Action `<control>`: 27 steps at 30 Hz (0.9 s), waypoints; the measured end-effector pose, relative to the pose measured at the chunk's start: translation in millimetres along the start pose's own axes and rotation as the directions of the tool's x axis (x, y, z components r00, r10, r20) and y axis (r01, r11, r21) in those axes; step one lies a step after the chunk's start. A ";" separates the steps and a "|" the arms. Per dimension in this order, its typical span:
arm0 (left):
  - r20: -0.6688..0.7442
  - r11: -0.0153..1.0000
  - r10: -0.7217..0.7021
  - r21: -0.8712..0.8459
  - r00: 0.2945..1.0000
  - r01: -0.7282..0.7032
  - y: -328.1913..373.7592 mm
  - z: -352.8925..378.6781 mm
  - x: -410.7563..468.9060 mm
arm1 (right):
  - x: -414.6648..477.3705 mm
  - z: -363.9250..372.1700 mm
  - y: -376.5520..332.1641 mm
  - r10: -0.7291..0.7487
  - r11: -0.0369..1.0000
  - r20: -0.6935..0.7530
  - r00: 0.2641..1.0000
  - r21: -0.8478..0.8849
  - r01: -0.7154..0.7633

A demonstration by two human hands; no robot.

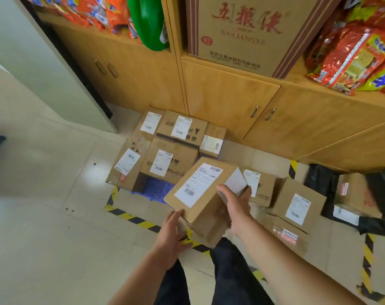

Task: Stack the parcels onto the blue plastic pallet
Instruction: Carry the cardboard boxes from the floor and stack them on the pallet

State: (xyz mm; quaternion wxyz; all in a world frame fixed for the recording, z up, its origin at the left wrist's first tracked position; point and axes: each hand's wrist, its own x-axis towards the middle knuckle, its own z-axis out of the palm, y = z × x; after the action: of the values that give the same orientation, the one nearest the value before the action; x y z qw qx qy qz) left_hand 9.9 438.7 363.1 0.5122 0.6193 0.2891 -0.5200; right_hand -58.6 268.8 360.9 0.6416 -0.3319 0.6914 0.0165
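Note:
I hold a brown cardboard parcel (200, 194) with a white shipping label in the air, tilted, over the near corner of the blue plastic pallet (155, 189). My left hand (173, 232) grips its near lower edge. My right hand (235, 203) grips its right side. Several labelled parcels (169, 164) lie on the pallet against the cabinet; only a small blue patch shows at the front.
More parcels (297, 205) and black bags (319, 181) lie on the floor to the right. Wooden cabinets (226, 100) with a large carton (242, 29) and snack bags stand behind. Yellow-black tape (132, 219) marks the floor. My legs (226, 271) are below.

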 end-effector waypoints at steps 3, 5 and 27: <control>-0.012 0.965 0.026 0.263 1.000 -0.022 8.2 -32.1 57.1 | 35.2 11.6 14.4 -0.014 0.994 -0.203 0.979 -0.111 -0.009; -0.011 0.855 0.043 0.517 0.999 -0.031 16.8 -57.5 109.5 | 62.8 25.5 27.8 -0.059 0.982 -0.309 0.949 -0.189 -0.001; 0.285 -0.239 0.412 0.950 0.866 -0.199 44.5 -84.7 538.8 | 456.7 210.9 72.5 -0.304 0.806 -0.294 0.906 -0.587 0.080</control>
State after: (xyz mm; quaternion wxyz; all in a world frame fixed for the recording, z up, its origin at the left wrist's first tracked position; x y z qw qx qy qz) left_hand 236.3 410.1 -134.2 -0.0397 0.8710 -0.3291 -0.3625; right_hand 111.2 220.0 -115.6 0.3699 -0.5719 0.7267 0.0895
